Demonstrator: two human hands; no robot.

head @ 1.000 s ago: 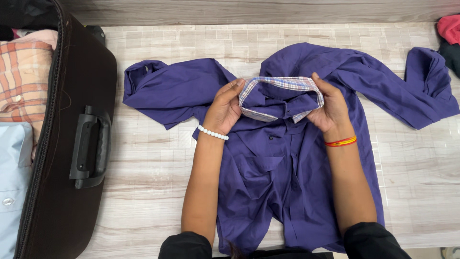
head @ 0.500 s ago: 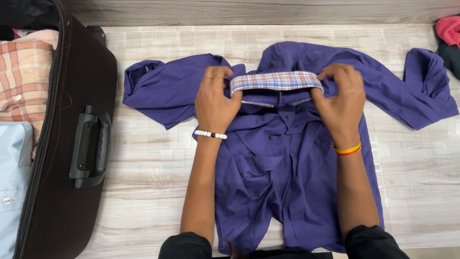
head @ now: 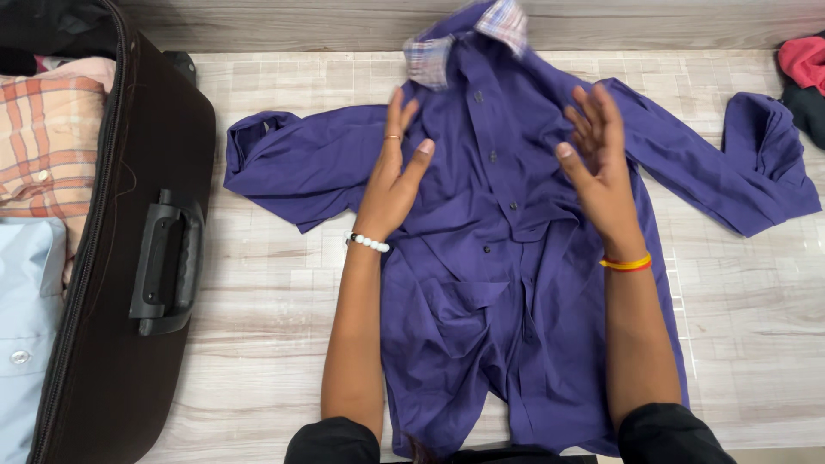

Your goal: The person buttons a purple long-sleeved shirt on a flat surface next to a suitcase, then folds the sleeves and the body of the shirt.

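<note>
A purple button-up shirt [head: 507, 283] lies front-up on the pale wood-patterned table [head: 266, 301], sleeves spread to both sides. Its plaid-lined collar [head: 464, 39] rests at the table's far edge. My left hand [head: 393, 176], with a white bead bracelet and a ring, hovers open over the shirt's left chest, fingers spread. Above the right chest is my right hand [head: 597, 167], wearing an orange band, also open with fingers apart. Neither hand grips the cloth.
An open dark suitcase [head: 129, 258] with a black handle sits at the left. Inside it are an orange plaid garment [head: 43, 137] and a light blue shirt [head: 21, 318]. Red and dark clothes [head: 803, 73] lie at the far right edge.
Both hands let go of the collar, which has flipped away to the far edge. The upper shirt now lies stretched out, and my hands have opened above it.
</note>
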